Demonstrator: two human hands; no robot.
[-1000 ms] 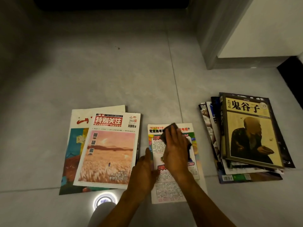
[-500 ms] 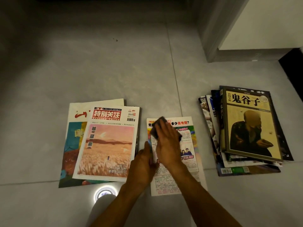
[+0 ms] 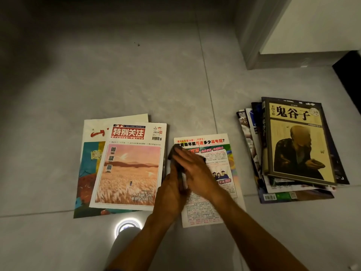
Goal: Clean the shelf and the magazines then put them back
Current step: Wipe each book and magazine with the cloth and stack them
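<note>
A colourful magazine lies flat on the grey floor in the middle. My right hand presses a dark cloth flat on its upper left part, fingers straight. My left hand rests on the magazine's left edge and holds it down, its fingers partly hidden under the right hand. Left of it lie two magazines, a pink-cover one on top of a larger one. On the right stands a stack of several magazines with a beige cover on top.
A white cabinet or shelf unit rises at the upper right, with a grey base. A dark object stands at the right edge. A round glowing ring reflects on the floor tiles near my left forearm.
My right hand with the cloth has slid leftward across the magazine, from its top middle to its upper left edge. The left hand has stayed on the left edge.
</note>
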